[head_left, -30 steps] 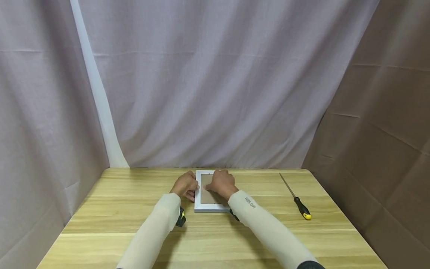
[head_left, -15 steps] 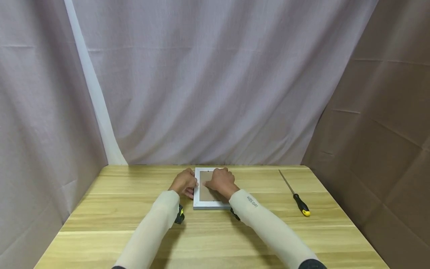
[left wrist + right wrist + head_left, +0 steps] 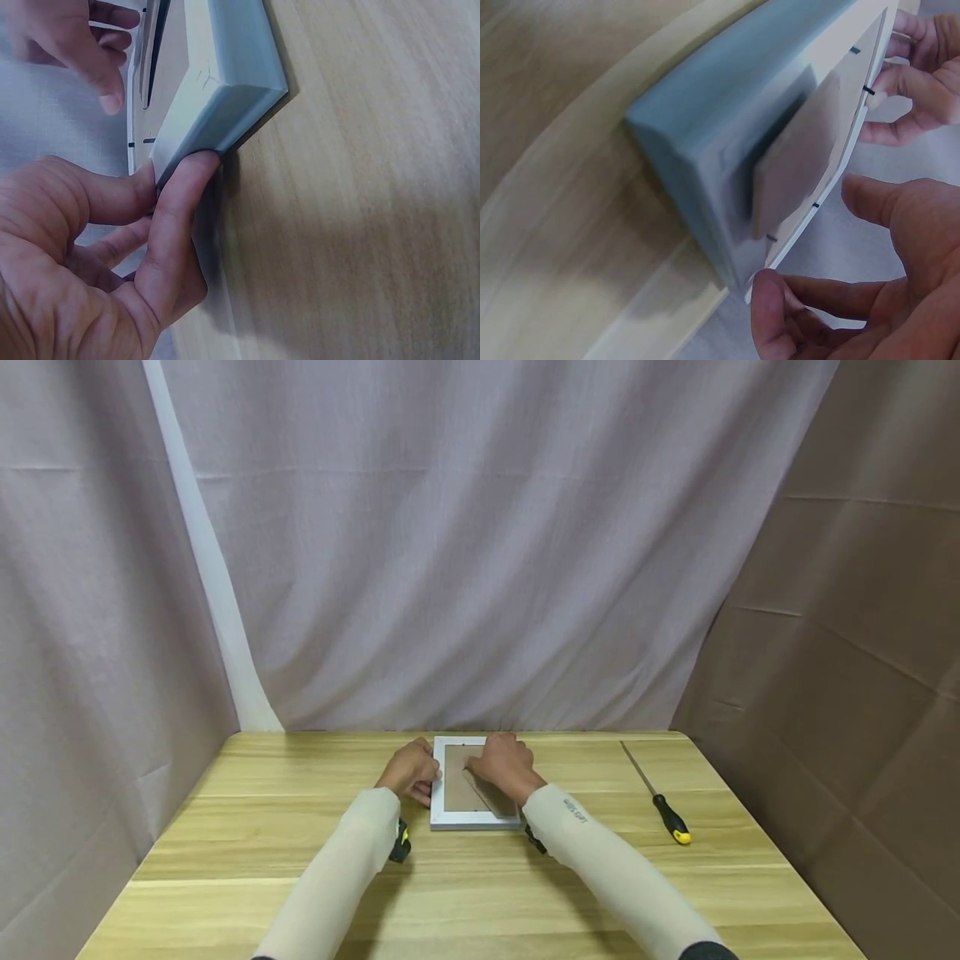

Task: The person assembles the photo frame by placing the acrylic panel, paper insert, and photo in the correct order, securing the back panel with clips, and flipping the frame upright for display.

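A white picture frame [image 3: 474, 785] lies face down, its left rim pinched by the left hand's fingers [image 3: 176, 217] — the brown backing board [image 3: 480, 789] sits tilted, one edge raised beneath the right hand's fingertips [image 3: 474, 765].

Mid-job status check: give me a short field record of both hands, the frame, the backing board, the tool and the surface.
Left hand: grips the left edge of the picture frame, thumb on its side wall.
Right hand: fingers curled at the brown backing board; the exact contact is hidden.
Picture frame: white, lying back side up on the wooden table.
Backing board: its stand flap shows along the right, partly raised in the right wrist view.
Screwdriver: black and yellow handle, lying right of the frame, untouched.
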